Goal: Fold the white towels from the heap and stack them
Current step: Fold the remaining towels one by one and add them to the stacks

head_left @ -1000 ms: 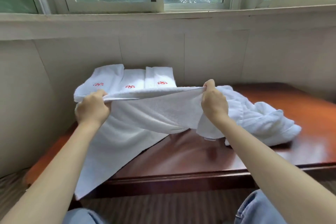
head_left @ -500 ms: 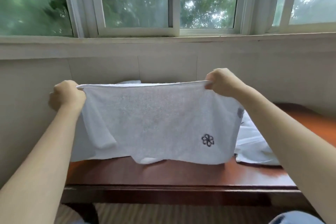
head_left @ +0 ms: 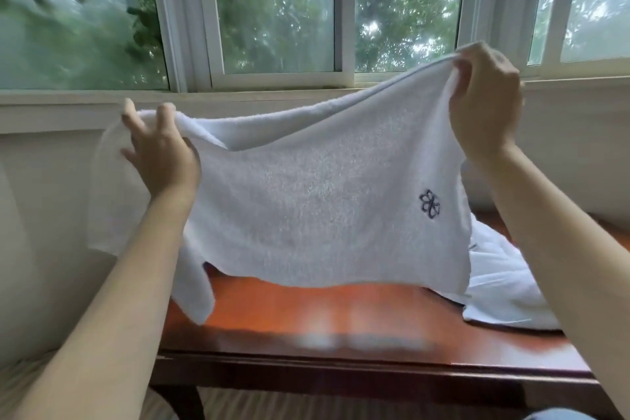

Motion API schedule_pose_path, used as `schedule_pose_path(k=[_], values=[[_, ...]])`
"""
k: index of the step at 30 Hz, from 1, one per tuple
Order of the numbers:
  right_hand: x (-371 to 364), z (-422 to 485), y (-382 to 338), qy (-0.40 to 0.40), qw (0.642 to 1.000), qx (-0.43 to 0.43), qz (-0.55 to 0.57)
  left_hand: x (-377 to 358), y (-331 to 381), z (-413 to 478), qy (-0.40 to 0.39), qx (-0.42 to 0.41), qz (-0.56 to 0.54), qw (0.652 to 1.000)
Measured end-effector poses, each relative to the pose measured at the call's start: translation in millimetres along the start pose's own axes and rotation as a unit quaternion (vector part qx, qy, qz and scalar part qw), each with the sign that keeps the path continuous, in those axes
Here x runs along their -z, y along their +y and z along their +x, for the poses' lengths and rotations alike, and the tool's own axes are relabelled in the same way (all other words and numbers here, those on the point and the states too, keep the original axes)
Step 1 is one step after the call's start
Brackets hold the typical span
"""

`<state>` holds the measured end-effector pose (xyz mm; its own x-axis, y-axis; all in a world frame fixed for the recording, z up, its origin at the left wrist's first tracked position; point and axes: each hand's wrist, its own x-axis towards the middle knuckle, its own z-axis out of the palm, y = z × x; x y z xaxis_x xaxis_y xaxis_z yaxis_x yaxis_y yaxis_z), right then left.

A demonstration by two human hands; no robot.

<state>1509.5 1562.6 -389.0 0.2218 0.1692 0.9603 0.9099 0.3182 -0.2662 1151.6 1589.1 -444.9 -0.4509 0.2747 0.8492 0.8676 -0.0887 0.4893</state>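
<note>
Head view: the right hand (head_left: 484, 102) is raised high, its curled fingers and thumb pinching the top right corner of a white towel (head_left: 306, 201). The left hand (head_left: 160, 153) sits lower, fingers stretched out and spread, with the towel's top left edge draped over the fingertips; motion blur hides whether the thumb grips it, so I cannot tell. The towel hangs spread between the two hands, sloping down to the left, clear of the desk (head_left: 324, 314), with one lower corner dangling at the left. A dark flower emblem (head_left: 429, 204) shows near its right side. Behind the right forearm, the heap (head_left: 504, 286) of white towels lies on the reddish-brown desk. Beyond stand a pale wall and a window (head_left: 272, 10) full of green trees.
</note>
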Motion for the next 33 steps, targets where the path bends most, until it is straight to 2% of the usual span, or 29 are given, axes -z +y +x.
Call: schedule_pose_path(k=[3,6,10,12,14,17,19,22,23,27,29,31,33], values=[[-1,23,3,0.019,1.0,0.008,-0.002,-2,14,16,0.036,-0.01,0.016,0.999],[-20,30,18,-0.012,1.0,-0.004,-0.007,-18,12,29,0.028,-0.022,0.056,0.998],[-69,13,64,-0.163,0.984,-0.051,-0.041,-65,-16,30,-0.038,-0.016,0.06,0.997],[-100,-7,92,-0.266,0.957,-0.051,-0.105,-99,-33,21,-0.123,-0.011,0.048,0.991],[-134,-34,117,-0.35,0.92,-0.028,-0.174,-139,-50,2,-0.271,0.002,0.053,0.961],[-181,-90,143,-0.45,0.857,-0.003,-0.252,-189,-73,-53,-0.463,0.024,0.121,0.878],[-202,-136,153,-0.5,0.826,0.014,-0.261,-212,-87,-103,-0.538,0.025,0.149,0.829],[-220,-200,164,-0.527,0.804,0.027,-0.274,-229,-102,-178,-0.621,0.016,0.174,0.764],[-223,-220,168,-0.54,0.792,0.029,-0.285,-229,-105,-198,-0.622,0.01,0.186,0.761],[-220,-281,169,-0.557,0.776,0.01,-0.295,-224,-110,-229,-0.516,-0.05,0.201,0.831],[-215,-293,170,-0.536,0.793,-0.008,-0.289,-224,-110,-231,-0.515,-0.057,0.195,0.833],[-213,-294,175,-0.516,0.817,-0.012,-0.258,-222,-104,-232,-0.536,-0.041,0.192,0.821],[-210,-291,176,-0.52,0.822,-0.013,-0.232,-220,-92,-235,-0.557,-0.036,0.182,0.809]])
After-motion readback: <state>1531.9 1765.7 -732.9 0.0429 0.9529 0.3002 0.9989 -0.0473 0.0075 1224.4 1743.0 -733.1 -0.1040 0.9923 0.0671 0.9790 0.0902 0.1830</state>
